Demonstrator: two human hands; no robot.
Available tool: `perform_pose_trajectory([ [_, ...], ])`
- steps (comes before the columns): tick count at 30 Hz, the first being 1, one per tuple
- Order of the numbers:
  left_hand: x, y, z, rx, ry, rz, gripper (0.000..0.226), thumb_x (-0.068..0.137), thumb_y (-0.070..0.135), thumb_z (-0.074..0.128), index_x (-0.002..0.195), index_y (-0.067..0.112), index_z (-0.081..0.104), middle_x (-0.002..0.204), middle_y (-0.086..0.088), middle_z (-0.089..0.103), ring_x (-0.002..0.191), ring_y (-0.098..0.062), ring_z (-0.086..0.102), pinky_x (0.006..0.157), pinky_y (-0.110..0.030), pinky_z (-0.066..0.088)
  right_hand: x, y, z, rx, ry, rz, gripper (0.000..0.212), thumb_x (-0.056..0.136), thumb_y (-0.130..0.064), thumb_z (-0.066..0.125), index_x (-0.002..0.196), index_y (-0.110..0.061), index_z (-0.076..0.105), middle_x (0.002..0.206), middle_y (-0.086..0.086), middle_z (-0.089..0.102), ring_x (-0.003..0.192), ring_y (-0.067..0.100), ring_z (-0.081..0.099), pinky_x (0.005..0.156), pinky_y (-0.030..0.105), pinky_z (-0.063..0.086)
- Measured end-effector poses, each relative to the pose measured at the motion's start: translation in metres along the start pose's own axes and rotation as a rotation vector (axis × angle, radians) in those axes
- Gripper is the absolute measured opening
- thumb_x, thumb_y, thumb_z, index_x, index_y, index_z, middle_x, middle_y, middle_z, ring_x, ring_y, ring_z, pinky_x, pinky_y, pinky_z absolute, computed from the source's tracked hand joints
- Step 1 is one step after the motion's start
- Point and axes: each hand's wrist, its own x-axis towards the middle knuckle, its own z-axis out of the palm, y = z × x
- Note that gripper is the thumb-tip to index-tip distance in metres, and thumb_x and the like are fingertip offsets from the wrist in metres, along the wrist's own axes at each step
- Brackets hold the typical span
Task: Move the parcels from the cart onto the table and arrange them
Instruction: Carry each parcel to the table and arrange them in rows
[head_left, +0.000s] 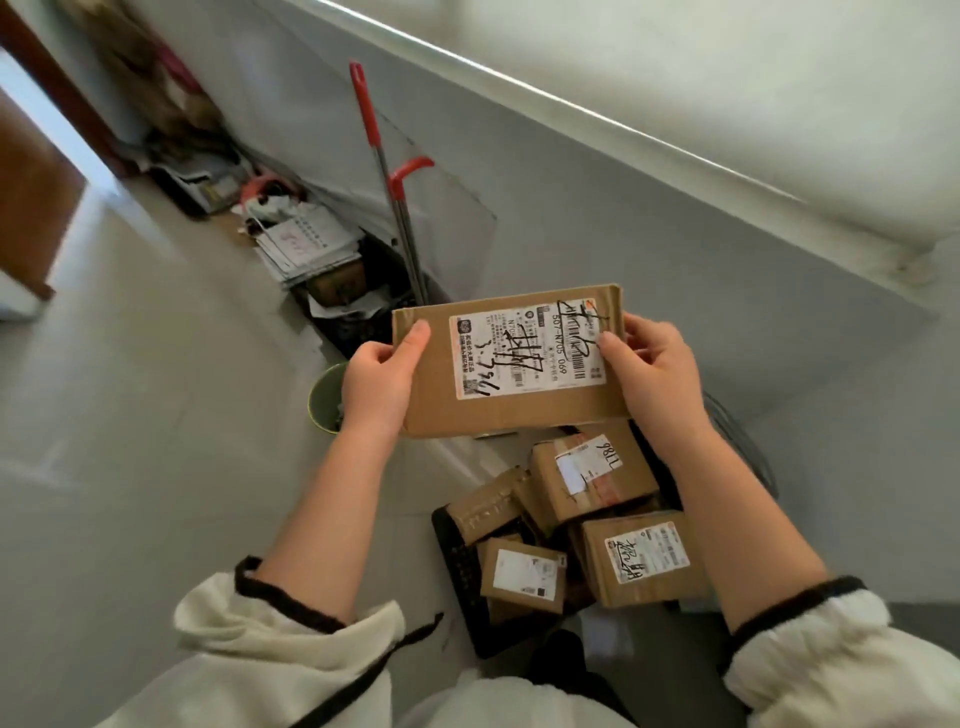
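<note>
As fingers (418, 335) (left hand (376, 379), right hand (652, 374)) clasp a parcel (511, 358), grey floor (156, 415) lies below.

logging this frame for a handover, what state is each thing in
flat parcel: label up, lifted in both hands
left hand: grips its left edge
right hand: grips its right edge
small boxes: taped shut, piled loosely
black cart: loaded with those boxes
red-handled mop: leaning on the wall
</note>
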Motion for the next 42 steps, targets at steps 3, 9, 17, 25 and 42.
perform_pose_trajectory([
  [3, -0.015, 0.012, -0.029, 0.109, 0.014, 0.118, 0.039, 0.081, 0.056, 0.061, 0.091, 0.018, 0.055, 0.090, 0.003, 0.063, 0.086, -0.018, 0.061, 0.072, -0.035, 0.049, -0.016, -0.009, 0.013, -0.031, -0.041, -0.005, 0.027, 0.094, -0.028, 0.053, 0.120, -0.025, 0.060, 0.106, -0.002, 0.051, 0.092, 0.007, 0.057, 0.068, 0.016, 0.046],
  [9, -0.067, 0.052, -0.039, 0.444, 0.078, 0.657, 0.034, 0.081, 0.047, 0.065, 0.104, 0.023, 0.060, 0.097, 0.003, 0.065, 0.089, -0.017, 0.059, 0.073, -0.030, 0.045, -0.022, 0.004, 0.026, 0.335, 0.067, 0.312, 0.022, 0.097, -0.010, 0.044, 0.110, -0.017, 0.060, 0.103, 0.000, 0.066, 0.095, 0.017, 0.063, 0.072, 0.029, 0.052],
  [17, -0.094, 0.067, -0.027, 0.667, 0.104, 1.041, 0.043, 0.081, 0.051, 0.063, 0.104, 0.016, 0.068, 0.097, -0.001, 0.071, 0.083, -0.021, 0.063, 0.073, -0.033, 0.047, -0.041, 0.037, 0.036, 0.451, 0.169, 0.506, 0.025, 0.095, -0.007, 0.041, 0.111, -0.004, 0.059, 0.104, 0.013, 0.065, 0.093, 0.026, 0.060, 0.069, 0.036, 0.049],
  [25, -0.049, 0.045, -0.063, -0.167, -0.125, 0.459, 0.005, 0.088, 0.028, 0.063, 0.092, 0.026, 0.062, 0.086, 0.014, 0.069, 0.082, 0.000, 0.064, 0.062, -0.012, 0.047, -0.051, -0.057, 0.006, 0.190, 0.185, -0.027, 0.014, 0.092, -0.024, 0.051, 0.100, -0.024, 0.061, 0.104, 0.003, 0.066, 0.095, 0.017, 0.063, 0.082, 0.038, 0.054],
  [42, -0.040, 0.033, -0.081, -0.563, -0.135, 0.072, 0.043, 0.096, 0.051, 0.039, 0.106, 0.019, 0.066, 0.093, -0.005, 0.072, 0.090, -0.022, 0.066, 0.064, -0.033, 0.050, -0.096, -0.105, 0.025, -0.116, 0.242, -0.277, 0.041, 0.079, -0.065, 0.041, 0.092, -0.030, 0.058, 0.096, -0.011, 0.054, 0.084, 0.005, 0.060, 0.069, 0.026, 0.054],
])
